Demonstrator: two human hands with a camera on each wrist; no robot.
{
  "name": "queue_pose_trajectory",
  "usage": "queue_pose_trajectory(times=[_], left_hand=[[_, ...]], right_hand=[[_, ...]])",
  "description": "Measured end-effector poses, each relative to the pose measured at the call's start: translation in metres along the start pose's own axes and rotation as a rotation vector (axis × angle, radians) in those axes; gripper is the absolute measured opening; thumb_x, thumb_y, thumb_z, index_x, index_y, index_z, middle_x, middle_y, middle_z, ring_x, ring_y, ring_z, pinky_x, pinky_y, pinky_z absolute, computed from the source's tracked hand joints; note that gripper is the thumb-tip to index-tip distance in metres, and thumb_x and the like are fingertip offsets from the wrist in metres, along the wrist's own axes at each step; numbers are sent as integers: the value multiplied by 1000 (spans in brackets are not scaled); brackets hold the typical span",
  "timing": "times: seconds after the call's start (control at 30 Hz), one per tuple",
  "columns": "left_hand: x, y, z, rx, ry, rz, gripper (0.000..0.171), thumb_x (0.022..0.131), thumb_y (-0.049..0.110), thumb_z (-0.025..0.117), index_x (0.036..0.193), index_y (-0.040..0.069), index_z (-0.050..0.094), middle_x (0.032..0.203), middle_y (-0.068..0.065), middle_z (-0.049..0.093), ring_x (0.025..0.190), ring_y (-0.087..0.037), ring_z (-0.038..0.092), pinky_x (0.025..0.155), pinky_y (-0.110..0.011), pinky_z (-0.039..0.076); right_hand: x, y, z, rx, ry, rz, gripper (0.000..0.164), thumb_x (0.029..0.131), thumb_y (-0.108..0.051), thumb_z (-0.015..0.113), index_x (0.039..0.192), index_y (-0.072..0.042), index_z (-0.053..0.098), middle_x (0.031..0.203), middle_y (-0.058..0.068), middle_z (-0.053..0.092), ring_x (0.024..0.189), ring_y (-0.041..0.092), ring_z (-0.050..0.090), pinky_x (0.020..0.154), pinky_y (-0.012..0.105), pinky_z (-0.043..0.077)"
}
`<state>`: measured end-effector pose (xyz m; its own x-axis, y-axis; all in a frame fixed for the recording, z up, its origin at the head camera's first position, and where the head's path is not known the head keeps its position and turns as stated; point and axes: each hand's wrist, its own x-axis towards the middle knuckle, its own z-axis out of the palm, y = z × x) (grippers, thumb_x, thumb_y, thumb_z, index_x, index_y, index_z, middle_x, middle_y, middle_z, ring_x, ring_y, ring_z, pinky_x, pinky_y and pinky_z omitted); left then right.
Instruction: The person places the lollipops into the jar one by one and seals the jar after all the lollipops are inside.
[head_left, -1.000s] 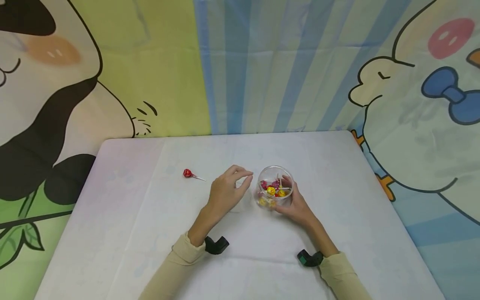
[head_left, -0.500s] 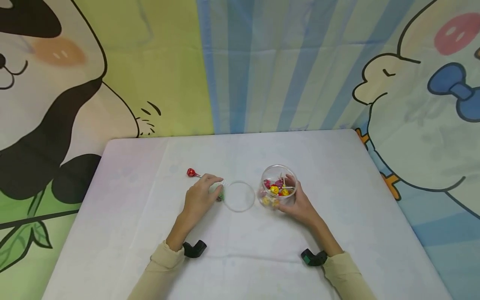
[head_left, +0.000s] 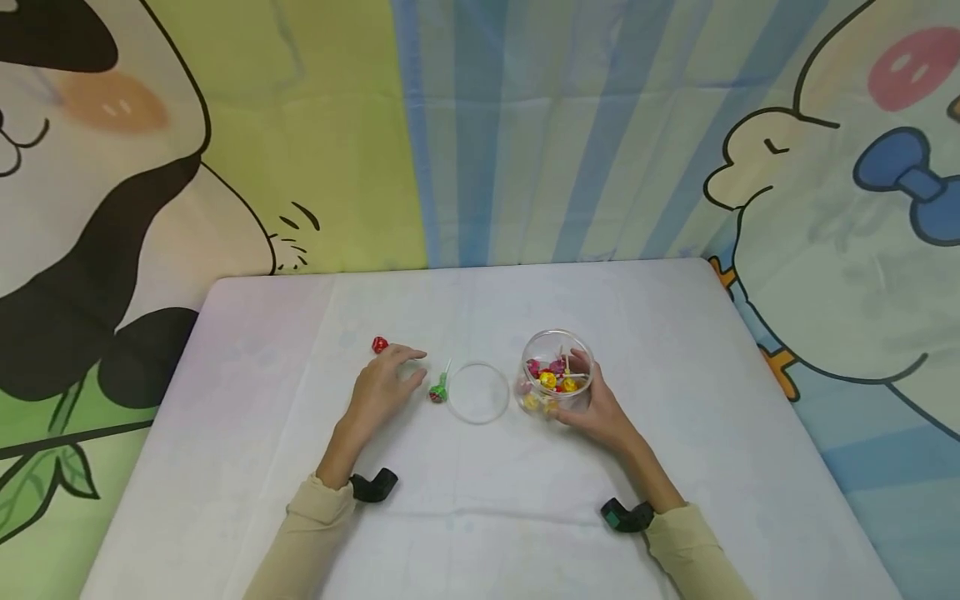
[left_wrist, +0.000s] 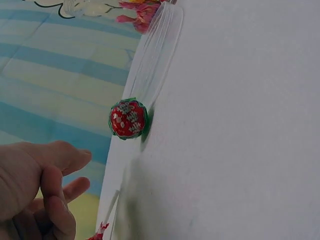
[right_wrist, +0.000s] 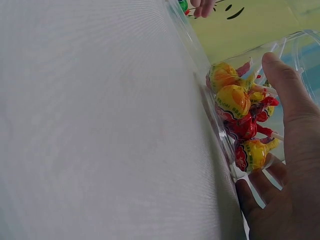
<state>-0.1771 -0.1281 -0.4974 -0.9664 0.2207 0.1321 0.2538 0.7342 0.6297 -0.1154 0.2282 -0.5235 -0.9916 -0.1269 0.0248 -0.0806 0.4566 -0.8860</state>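
My right hand (head_left: 595,402) grips a clear round jar (head_left: 534,342) by its right side, thumb and fingers spread around the wall. Inside are several wrapped lollipops (right_wrist: 233,101), yellow, red and pink, with white sticks. My left hand (head_left: 378,385) is over the table to the left, thumb and forefinger apart with nothing between them. Just right of its fingertips lies a green lollipop (head_left: 438,390), whose red patterned front (left_wrist: 128,119) faces the left wrist camera. Behind the left hand lies a red lollipop (head_left: 380,344), its stick hidden by the hand in the head view.
A clear round lid (head_left: 480,422) lies flat between the green lollipop and the jar. Everything rests on a white-covered table (head_left: 487,550). A cartoon-printed cloth (head_left: 487,133) hangs behind the far edge and at both sides.
My left hand has moved left from beside the jar, uncovering the lid and the green lollipop. Its fingertips were at that lollipop half a second ago and are now apart from it.
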Motion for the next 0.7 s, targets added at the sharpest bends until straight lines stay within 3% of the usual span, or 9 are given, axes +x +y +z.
queue_pose_trajectory(times=[0.17, 0.37, 0.53, 0.7], left_hand=[[11, -8, 0, 51, -13, -1, 27, 87, 16, 72, 113, 11, 71, 119, -9, 66, 108, -31, 65, 80, -47, 53], [21, -13, 4, 191, -72, -21, 21, 88, 13, 70, 109, 12, 73, 115, -5, 66, 99, -30, 67, 72, -46, 52], [24, -14, 5, 205, -80, -41, 18, 87, 12, 71, 105, 12, 74, 111, -6, 66, 92, -31, 68, 68, -44, 51], [24, -13, 5, 231, -59, -40, 15, 86, 12, 72, 101, 12, 74, 107, -5, 66, 85, -31, 67, 65, -43, 50]], right_hand=[[-5, -25, -4, -2, -18, 31, 96, 74, -6, 80, 149, -3, 21, 149, 25, 36, 139, 41, 34, 117, 61, 19], [-1, -5, -3, 9, -9, 40, 98, 74, -9, 81, 151, -8, 20, 151, 22, 34, 140, 40, 33, 116, 61, 19], [2, 9, -1, -6, -1, 27, 99, 73, -16, 83, 151, -18, 22, 152, 16, 36, 140, 36, 34, 116, 60, 21], [2, 9, 1, 10, 0, 7, 100, 72, -18, 84, 151, -17, 22, 151, 17, 36, 139, 37, 35, 115, 61, 22]])
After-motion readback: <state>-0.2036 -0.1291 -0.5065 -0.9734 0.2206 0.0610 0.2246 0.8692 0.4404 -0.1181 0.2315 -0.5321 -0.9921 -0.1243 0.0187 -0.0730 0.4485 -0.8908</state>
